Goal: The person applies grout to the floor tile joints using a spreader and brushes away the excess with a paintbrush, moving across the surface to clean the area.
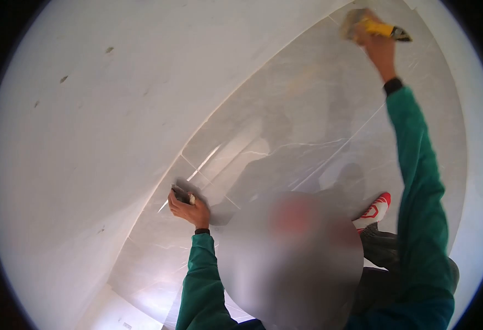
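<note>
Green sleeves (pixel 421 165), yellow dark-ended tool (pixel 379 27), right hand (pixel 369 39) around it

The floor (pixel 302 121) lies open between the left hand (pixel 190 210) and the right hand (pixel 370 36). Beyond its left edge the wall (pixel 98 126) blocks passage; toward its right edge, a shoe (pixel 375 210) and the right sleeve (pixel 417 159) obstruct.

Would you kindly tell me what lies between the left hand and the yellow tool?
In the head view, only bare, pale-veined grey floor lies between the left hand and the yellow tool; no object shows there.
</note>
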{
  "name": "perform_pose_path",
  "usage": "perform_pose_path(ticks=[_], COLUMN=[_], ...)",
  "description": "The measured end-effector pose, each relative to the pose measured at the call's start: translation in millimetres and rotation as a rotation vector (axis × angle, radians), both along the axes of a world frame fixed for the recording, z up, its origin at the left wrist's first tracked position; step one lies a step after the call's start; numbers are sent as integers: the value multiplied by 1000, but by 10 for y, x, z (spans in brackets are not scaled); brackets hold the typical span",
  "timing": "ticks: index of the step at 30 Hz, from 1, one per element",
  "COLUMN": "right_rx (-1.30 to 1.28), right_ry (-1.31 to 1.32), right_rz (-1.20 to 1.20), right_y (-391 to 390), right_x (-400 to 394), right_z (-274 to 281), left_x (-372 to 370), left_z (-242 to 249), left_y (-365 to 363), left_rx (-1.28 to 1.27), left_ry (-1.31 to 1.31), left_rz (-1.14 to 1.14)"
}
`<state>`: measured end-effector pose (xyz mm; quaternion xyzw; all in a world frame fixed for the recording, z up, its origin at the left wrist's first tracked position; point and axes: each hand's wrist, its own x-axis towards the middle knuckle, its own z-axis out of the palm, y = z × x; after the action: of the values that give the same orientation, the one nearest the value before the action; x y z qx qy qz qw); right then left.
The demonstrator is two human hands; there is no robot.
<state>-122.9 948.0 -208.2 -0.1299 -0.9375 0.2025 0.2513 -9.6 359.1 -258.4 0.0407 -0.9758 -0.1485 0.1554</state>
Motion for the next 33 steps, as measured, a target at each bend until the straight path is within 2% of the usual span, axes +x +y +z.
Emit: perform_pose_path(ticks=[1, 2, 3, 4, 5, 6, 7, 8, 9, 10, 11, 12, 13, 14, 16, 17, 18, 19, 20, 24, 25, 26, 27, 28, 29, 31, 32, 33], right_rx=[6, -2, -9, -184, -522, -794, -730, -666, -486, -426, -557, -263, 8, 292, -6, -144, -341, -454, -670, -736, -727, -526, -100, 444, 452, 29, -220, -574], right_ry=[-4, -179, -355, -116, -262, -436, -282, -171, -79, -149, -222, -216, -529, -441, -393, -386, -318, -149, -356, -465, -353, -355, -439, -503, -496, -359, -381, -297], right_rz=[-5, 102, 204, 408, 612, 735, 729, 549, 553, 393, 358, 43, -243, -162, -102, 50, 245, 413, 530, 508, 391, 256, 85, -75, -89, 63, 124, 302], right_y=[-207, -835, -1797, -2431, -2815, -2878, -2802, -2432, -1873, -1225, -527, 130, 459, 912, 637, 377, -204, -701, -1196, -699, -147, 294, 743, 1514, 1347, 738, 255, -93], right_x=[183, 473, 504, 689, 782, 789, 811, 733, 582, 387, 267, 222, 116, 125, 157, 201, 383, 670, 909, 1176, 1070, 936, 894, 905, 914, 998, 1068, 1287], right_z=[-264, -366, -424, -495, -148, 116, -104, -180, -165, -334, -117, -163, 257, 228, 486, 345, 424, 142, 164, -93, -199, 19, 219, -112, 149, 528, 546, 150], left_x=[11, 6, -1, 8, 22, 18, -11, -10, 14, 17, 31, 32, -2, -1, 22, 30, 39, 29, 12, 30, 34, 52, 51, 22, 11, 18, 40, 43], left_z=[-3, -8, -20, -29, -29, -30, -27, 0, 12, -26, -43, -33, -26, -1, -1, -27, -51, -48, -4, -31, -71, -66, -62, -38, 0, -9, -32, -50], left_y=[-11, -28, -31, -19, -33, -27, 11, 21, 21, 26, 9, 7, 38, 34, 17, -14, -48, -50, 13, 6, -3, -43, -45, -8, 7, 18, -23, -61], left_rx=[6, 3, 4, 11, 13, 13, 22, -9, -39, -31, -35, -35, -13, -40, -55, -54, -54, -50, -26, -103, -104, -105, -112, -99, -112, -122, -78, -34], left_ry=[-4, -9, -13, 19, 17, 10, 1, -12, -22, -29, -19, -3, 13, 2, -22, -10, 2, 9, 32, -32, -38, -39, -20, -8, 7, 12, -6, -22], left_rz=[-5, -9, -16, -19, -20, -28, -59, -38, -6, -17, -12, -11, -25, -23, -25, -24, -26, -47, -58, -11, 10, 24, 3, -4, -22, -21, -12, -12])
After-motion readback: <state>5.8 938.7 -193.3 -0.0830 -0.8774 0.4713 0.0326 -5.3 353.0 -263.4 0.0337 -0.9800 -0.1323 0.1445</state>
